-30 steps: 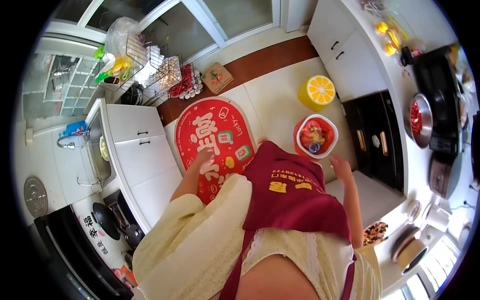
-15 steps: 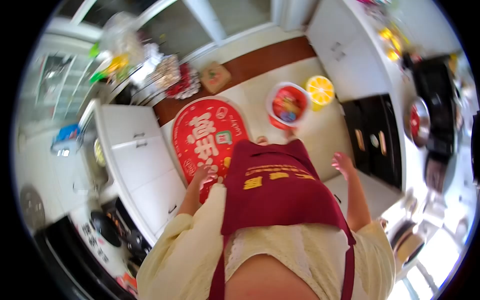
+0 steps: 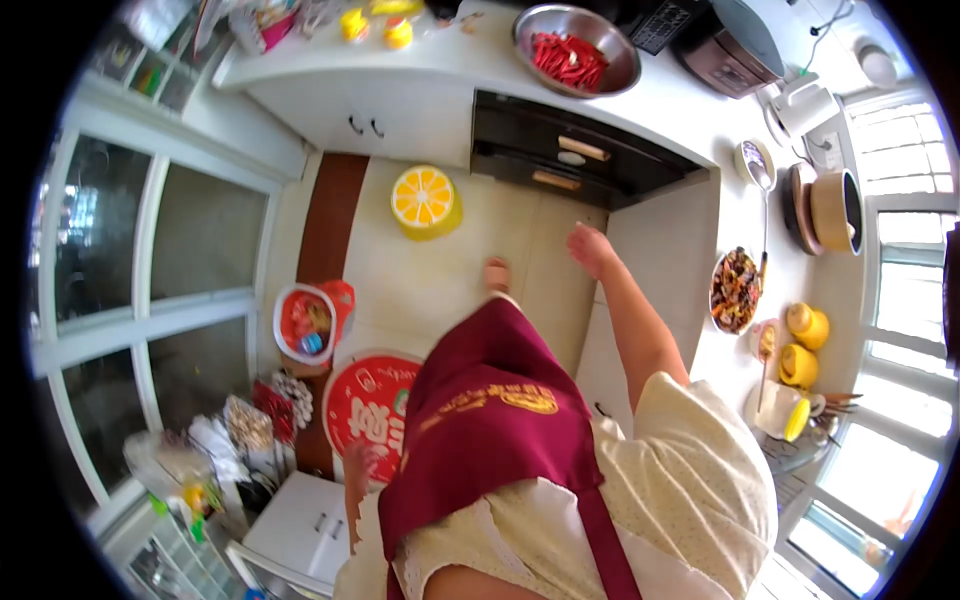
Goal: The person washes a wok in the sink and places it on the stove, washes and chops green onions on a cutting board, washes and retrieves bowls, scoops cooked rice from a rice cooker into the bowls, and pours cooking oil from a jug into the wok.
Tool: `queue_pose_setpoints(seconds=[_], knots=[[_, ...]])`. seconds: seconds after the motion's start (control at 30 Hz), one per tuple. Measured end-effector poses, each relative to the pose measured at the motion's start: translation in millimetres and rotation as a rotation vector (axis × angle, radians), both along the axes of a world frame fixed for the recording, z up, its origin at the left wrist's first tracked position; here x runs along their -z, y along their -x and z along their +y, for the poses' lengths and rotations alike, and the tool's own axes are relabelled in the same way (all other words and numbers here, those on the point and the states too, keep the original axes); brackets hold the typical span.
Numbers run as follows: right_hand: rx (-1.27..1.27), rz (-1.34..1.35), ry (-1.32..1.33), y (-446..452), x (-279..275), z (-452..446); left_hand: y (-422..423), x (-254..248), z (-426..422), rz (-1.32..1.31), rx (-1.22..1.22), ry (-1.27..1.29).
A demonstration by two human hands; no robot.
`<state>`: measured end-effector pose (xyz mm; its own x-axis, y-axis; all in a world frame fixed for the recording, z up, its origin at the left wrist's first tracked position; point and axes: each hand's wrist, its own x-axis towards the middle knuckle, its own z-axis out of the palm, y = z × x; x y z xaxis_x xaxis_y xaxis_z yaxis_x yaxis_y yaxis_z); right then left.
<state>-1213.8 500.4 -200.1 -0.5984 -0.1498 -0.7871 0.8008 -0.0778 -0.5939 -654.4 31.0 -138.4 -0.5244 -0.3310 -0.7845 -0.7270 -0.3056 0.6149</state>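
My right hand [image 3: 592, 249] hangs over the tiled floor, in front of the black drawer unit [image 3: 540, 150]. It holds nothing, and its fingers are loosely bent. My left hand [image 3: 362, 463] is low beside the maroon apron [image 3: 500, 400], over the red floor mat [image 3: 365, 400] with white lettering. That hand is somewhat blurred; its fingers look apart, with nothing in them. A yellow stool with an orange-slice top [image 3: 424, 200] stands on the floor ahead. One foot [image 3: 497, 275] shows beyond the apron.
A bin with rubbish [image 3: 306, 322] stands by the glass door. On the counter are a steel bowl of red peppers [image 3: 572, 60], a rice cooker [image 3: 728, 50], a dish of dark mixed food [image 3: 735, 290] and yellow mugs [image 3: 805, 325]. A white cabinet [image 3: 300, 525] is at lower left.
My view has turned to the right, so the bin, mat and stool now appear further left. The right-hand counter has come into fuller view. Both hands stay free of objects.
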Motion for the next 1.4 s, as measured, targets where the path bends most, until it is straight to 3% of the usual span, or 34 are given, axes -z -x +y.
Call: queue_pose_setpoints(seconds=[0.07, 0.1, 0.13, 0.23, 0.27, 0.33, 0.37, 0.4, 0.43, 0.53, 0.6, 0.7, 0.73, 0.77, 0.8, 0.83, 0.93, 0.97, 1.0, 1.13, 1.23, 1.3, 1.33, 1.4], knots=[[0.307, 0.016, 0.019, 47.7, -10.2, -12.7, 42.1, -4.4, -5.2, -0.373, -0.078, -0.087], [0.395, 0.051, 0.070, 67.0, -21.3, -13.6, 65.9, -0.1, -4.3, -0.363, -0.086, -0.093], [0.483, 0.088, 0.121, 88.6, -27.5, -11.3, 133.6, -31.3, 11.5, -0.425, -0.042, -0.052], [0.588, 0.050, 0.245, 152.5, -3.9, 17.5, 297.7, -40.6, 27.3, -0.026, 0.325, 0.113], [0.620, 0.003, 0.281, 171.0, 16.3, 24.4, 381.5, -66.1, 51.5, 0.077, 0.342, 0.065], [0.730, -0.056, 0.256, 193.0, -1.0, 21.8, 523.1, -113.4, 101.4, 0.251, 0.324, -0.108], [0.722, -0.036, 0.398, 205.0, 26.4, 34.9, 583.3, -129.2, 123.3, 0.337, 0.302, -0.232], [0.714, -0.019, 0.537, 216.2, 59.1, 47.1, 633.7, -148.0, 148.0, 0.391, 0.277, -0.283], [0.805, -0.022, 0.367, 221.0, 22.9, 31.0, 676.8, -158.5, 166.4, 0.378, 0.254, -0.314], [0.803, -0.194, 0.374, 232.4, 40.8, 38.4, 762.3, -168.8, 214.8, 0.286, 0.161, -0.277], [0.813, -0.223, 0.355, 231.8, 35.7, 32.4, 786.6, -141.4, 213.6, 0.308, 0.227, -0.317], [0.715, -0.176, 0.555, 235.4, 119.6, 45.5, 792.7, -125.7, 203.3, 0.292, 0.154, -0.242], [0.598, -0.108, 0.813, 235.5, 164.0, 56.6, 791.9, -119.2, 192.4, 0.273, 0.165, -0.251], [0.740, -0.132, 0.580, 231.7, 127.0, 40.1, 790.0, -124.1, 185.5, 0.280, 0.124, -0.221], [0.782, -0.152, 0.584, 229.4, 142.2, 34.7, 786.5, -128.5, 173.8, 0.277, 0.089, -0.193], [0.875, -0.166, 0.492, 225.9, 109.2, 22.7, 787.5, -115.1, 150.1, 0.329, 0.086, -0.312], [0.813, -0.009, 0.565, 224.4, 136.9, 14.4, 791.9, -114.4, 103.2, 0.247, 0.041, -0.304], [0.875, -0.123, 0.280, 226.6, 94.8, 2.8, 790.3, -118.1, 91.4, 0.263, 0.077, -0.281], [0.866, -0.148, 0.216, 222.4, 79.5, -1.2, 790.6, -117.7, 80.6, 0.241, 0.053, -0.243], [0.876, -0.116, 0.260, 176.9, 68.4, -1.3, 763.7, -156.9, 110.6, 0.243, -0.097, -0.155], [0.889, -0.135, 0.248, 137.3, 55.5, -4.9, 721.6, -123.1, 105.0, 0.169, 0.068, -0.126], [0.878, -0.145, 0.226, 111.0, 56.1, -6.1, 699.6, -115.4, 131.7, 0.138, 0.368, -0.132], [0.868, -0.125, 0.262, 104.9, 63.3, -3.3, 699.1, -118.1, 139.0, 0.128, 0.368, -0.138], [0.869, -0.089, 0.318, 76.6, 68.2, -4.0, 688.3, -106.0, 167.0, 0.090, 0.624, -0.109]])
